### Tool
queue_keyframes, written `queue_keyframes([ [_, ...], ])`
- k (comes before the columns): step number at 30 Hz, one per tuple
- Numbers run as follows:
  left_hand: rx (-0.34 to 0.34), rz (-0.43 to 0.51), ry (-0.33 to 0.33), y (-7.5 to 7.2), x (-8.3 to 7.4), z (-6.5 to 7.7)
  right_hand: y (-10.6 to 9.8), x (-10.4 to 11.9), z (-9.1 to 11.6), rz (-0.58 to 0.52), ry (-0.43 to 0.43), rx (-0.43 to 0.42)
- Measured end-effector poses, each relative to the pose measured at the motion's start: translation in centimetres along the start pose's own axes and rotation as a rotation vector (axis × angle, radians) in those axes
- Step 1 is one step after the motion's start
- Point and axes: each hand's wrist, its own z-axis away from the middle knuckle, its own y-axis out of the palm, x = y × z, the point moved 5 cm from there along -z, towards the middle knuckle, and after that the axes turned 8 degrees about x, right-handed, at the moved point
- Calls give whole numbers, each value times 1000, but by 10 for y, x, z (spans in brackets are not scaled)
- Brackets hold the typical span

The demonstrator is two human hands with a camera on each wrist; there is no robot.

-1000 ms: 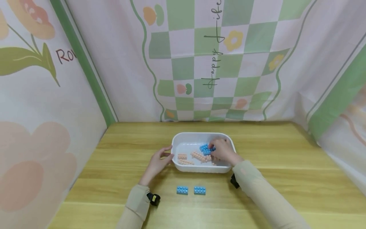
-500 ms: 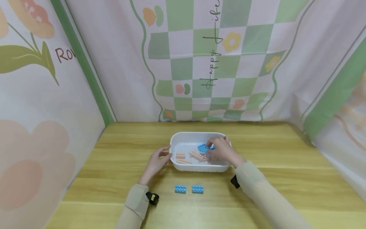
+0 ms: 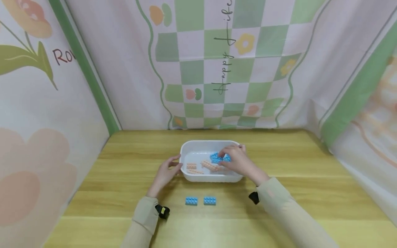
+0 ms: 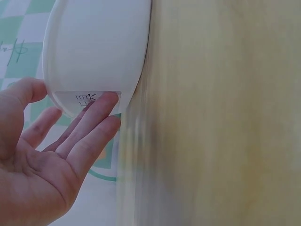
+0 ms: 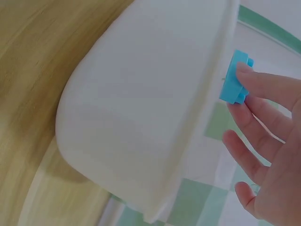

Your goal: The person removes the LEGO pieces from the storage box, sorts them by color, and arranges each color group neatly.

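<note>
A white plastic bin [image 3: 214, 178] with building bricks inside stands on the wooden table. My left hand [image 3: 165, 172] is at its left end. In the left wrist view, the left thumb is near the rim and straight fingers [image 4: 87, 127] lie against the labelled end wall. Over the right half of the bin, my right hand [image 3: 237, 161] pinches a blue building brick [image 5: 233, 80] between thumb and fingertips, just above the rim in the right wrist view. Other blue bricks [image 3: 214, 158] and several peach bricks [image 3: 210, 166] lie in the bin.
Two blue bricks, a left one [image 3: 191, 201] and a right one [image 3: 210, 200], lie side by side on the table [image 3: 223, 224] in front of the bin. A checkered curtain [image 3: 217, 69] hangs behind the table's far edge.
The whole head view has shifted slightly left. Relative to the bin, my right hand has drawn a little to the right. The left hand keeps its place at the bin's end.
</note>
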Motion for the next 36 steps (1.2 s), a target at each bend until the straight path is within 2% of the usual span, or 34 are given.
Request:
queue_keyframes([
  [6,-11,4,-2,1,-1,1,-4,9,13,26,-39,-28],
  [14,-16,4,-16,1,-2,3,-3,9,32,13,-39,-3],
  [21,-19,-14,-6,3,-3,3,-2,11,47,-31,-80,10],
  [30,-15,-23,-18,2,-2,2,4,15,64,-59,-107,40],
  [36,-12,-16,-26,2,-3,3,11,16,73,-56,-138,15],
])
